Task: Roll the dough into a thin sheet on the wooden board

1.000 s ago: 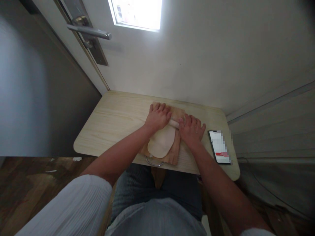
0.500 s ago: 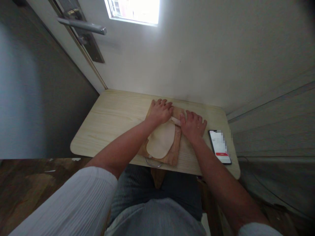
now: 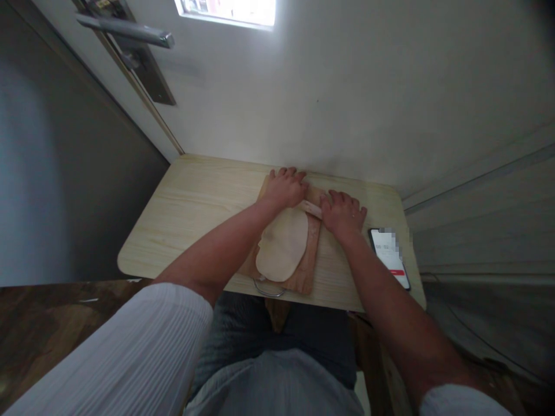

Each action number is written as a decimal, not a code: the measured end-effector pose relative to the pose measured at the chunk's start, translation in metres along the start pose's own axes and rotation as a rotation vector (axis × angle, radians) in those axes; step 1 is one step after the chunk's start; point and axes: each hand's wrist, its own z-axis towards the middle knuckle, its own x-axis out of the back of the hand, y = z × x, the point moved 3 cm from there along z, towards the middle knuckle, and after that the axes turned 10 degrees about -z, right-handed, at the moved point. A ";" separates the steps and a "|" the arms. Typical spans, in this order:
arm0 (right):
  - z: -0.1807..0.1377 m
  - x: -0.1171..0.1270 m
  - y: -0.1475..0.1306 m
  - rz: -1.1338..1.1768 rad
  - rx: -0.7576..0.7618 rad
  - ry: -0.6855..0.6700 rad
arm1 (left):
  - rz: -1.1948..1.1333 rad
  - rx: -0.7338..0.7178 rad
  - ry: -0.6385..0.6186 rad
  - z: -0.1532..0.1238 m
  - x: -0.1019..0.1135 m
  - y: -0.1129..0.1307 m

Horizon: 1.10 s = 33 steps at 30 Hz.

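A flat, rounded sheet of dough (image 3: 284, 245) lies on a wooden cutting board (image 3: 306, 280), its far edge passing under a pale rolling pin (image 3: 312, 209). My left hand (image 3: 287, 186) is over the pin's left part, palm down, with the fingers reaching over its far side. On the right end rests my right hand (image 3: 344, 212), fingers bent forward over it. Only the short stretch of pin between the hands shows; the rest is hidden beneath them. The board's metal handle (image 3: 269, 289) points toward me at the near table edge.
The small light-wood table (image 3: 195, 202) stands against a white door (image 3: 347, 104) with a metal lever handle (image 3: 125, 30). A phone (image 3: 389, 260) with a lit screen lies to the right of my right forearm. My legs are under the near edge.
Both hands and the rolling pin have shifted slightly forward, away from me, over the dough. The camera view has moved a little too.
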 end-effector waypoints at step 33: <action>-0.113 0.009 -0.022 0.064 0.256 0.159 | 0.010 0.066 0.060 -0.142 0.024 0.000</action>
